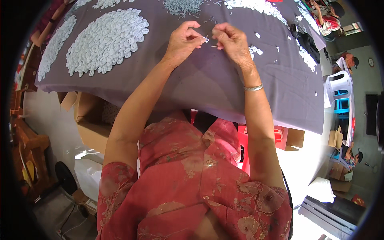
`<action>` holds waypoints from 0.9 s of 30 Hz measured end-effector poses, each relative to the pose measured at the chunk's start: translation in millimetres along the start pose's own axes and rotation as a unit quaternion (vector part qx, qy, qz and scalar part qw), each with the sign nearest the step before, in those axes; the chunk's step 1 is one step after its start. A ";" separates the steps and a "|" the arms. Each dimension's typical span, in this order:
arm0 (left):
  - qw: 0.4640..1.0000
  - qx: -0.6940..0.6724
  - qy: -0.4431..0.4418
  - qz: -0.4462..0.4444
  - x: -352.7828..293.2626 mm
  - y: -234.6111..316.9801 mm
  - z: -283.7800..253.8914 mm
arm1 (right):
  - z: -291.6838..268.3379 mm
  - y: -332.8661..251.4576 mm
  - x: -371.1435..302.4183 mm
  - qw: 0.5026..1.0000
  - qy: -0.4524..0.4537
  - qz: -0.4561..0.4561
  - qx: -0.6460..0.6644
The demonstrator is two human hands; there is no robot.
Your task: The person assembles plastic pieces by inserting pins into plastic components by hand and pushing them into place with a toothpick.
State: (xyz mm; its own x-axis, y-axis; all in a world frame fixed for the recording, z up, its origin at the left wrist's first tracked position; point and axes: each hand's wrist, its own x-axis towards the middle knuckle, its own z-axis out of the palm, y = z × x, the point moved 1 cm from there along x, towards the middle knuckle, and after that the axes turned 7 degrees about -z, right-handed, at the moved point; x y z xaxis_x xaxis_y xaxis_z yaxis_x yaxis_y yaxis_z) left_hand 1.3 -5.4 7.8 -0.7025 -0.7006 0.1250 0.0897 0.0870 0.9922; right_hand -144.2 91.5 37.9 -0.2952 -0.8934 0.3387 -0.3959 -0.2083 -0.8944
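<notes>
Above the grey-purple tablecloth (pixel 192 76), my two hands are raised close together at the middle. My left hand (pixel 183 43) pinches a small white plastic piece (pixel 206 39) between thumb and fingertips. A thin stick-like part rises beside that piece. My right hand (pixel 234 42), a silver bangle on its wrist, is closed in a pinch just to the right of it. From under its fingers pokes a short thin tan piece (pixel 215 46), too small to name. Whatever else its fingertips hold is hidden.
A large heap of white oval plastic tags (pixel 106 42) lies to the left. Farther back is a pile of small grey pins or screws (pixel 183 6). More white pieces (pixel 256 5) spread at the far right, near a black bag (pixel 308 42). Cardboard boxes (pixel 94 130) stand below the table.
</notes>
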 end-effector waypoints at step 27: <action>0.998 -0.049 0.032 -0.008 -1.2 6.4 -1.3 | -41.6 -2.8 -21.7 0.950 -0.042 0.099 -0.293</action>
State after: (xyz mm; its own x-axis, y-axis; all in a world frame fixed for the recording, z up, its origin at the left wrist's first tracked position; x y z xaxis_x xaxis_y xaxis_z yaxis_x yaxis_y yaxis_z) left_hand 3.6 -4.9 14.0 -0.6584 -0.7453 0.1050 0.1492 0.0076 0.9888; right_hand -172.8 128.0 45.2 -0.3530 -0.9259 0.1342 -0.7637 0.2023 -0.6130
